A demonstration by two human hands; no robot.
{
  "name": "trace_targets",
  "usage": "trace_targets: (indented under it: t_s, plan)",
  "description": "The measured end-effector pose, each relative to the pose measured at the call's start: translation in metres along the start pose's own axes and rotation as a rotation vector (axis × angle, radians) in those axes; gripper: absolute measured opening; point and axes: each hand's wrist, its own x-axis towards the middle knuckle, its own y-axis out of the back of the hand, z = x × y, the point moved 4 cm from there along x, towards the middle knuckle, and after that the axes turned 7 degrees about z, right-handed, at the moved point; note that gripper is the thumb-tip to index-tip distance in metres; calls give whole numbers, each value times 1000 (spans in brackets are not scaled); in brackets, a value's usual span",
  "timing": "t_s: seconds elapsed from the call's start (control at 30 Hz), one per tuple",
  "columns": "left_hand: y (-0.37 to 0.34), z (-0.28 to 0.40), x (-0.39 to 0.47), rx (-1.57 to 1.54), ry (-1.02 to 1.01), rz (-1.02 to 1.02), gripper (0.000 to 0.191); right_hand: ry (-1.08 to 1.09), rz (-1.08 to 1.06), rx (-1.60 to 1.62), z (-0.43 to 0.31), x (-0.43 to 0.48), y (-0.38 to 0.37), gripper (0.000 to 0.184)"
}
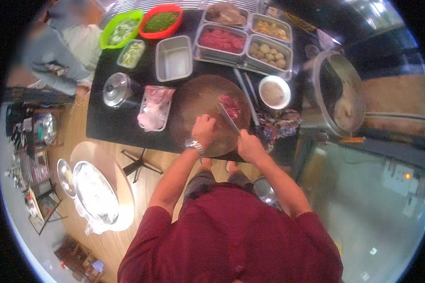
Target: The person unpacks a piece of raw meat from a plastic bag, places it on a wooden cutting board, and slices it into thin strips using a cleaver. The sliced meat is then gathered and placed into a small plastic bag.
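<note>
A kitchen knife (229,117) is in my right hand (250,145), which grips its handle near the front right of a round chopping board (187,95). The blade slants up and to the left across the board, beside a small heap of cut red meat (229,105). My left hand (203,130), with a metal watch at the wrist, rests fingers-down on the board, left of the blade. A bit of something reddish shows by its fingertips; whether the fingers hold it is hidden. To the board's left, a white tray holds pink raw meat in clear plastic (156,106).
Beyond the board are an unfilled metal container (174,59) and metal pans of sliced red meat (222,39) and meatballs (268,56). A white bowl (274,92), a patterned cloth (281,124) and a large pot (340,93) stand right. Another person (53,53) is at the far left.
</note>
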Motion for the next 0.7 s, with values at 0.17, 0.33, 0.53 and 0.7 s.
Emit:
trace_targets:
  t_s: [0.17,0.33,0.53,0.7]
  plan:
    - [-6,-25,-10,-60,72,10,30,50,-17,-62,3,-11,-18,20]
    - [7,-43,-13,-226,242,34,26,18,-61,-73,11,-13,-22,25]
    - [50,-56,-14,-385,485,82,20,26,-37,-113,13,-16,-26,28]
    - [115,-74,-6,-420,513,172,22,81,0,-77,11,-19,-32,23]
